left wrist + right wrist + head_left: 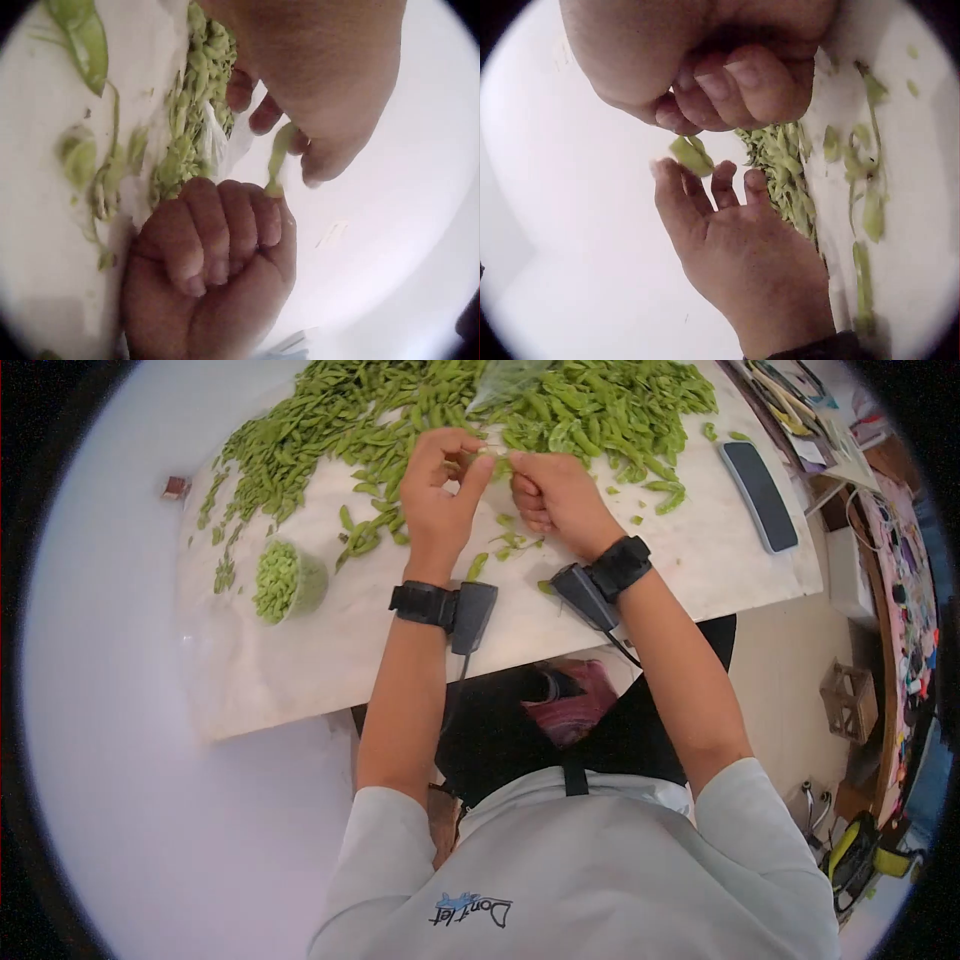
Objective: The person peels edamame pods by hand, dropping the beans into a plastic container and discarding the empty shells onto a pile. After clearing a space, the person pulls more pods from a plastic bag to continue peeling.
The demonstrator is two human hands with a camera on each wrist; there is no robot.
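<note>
A tub (314,584) holds shelled beans (273,582) (all pale green), while left fingers (442,444) and right fingers (759,82) pinch one pod (693,157).

I see the pod heap (610,422) as rough overall, its skins slightly glossy. The bag (508,380) on top of the heap looks to me like thin, shiny, clear plastic. Beneath the heap, the worktop (340,645) is pale and matt. Left of it, the cup (314,582) is smooth, translucent plastic; right of it, the phone (760,497) has a smooth, glassy face.
</note>
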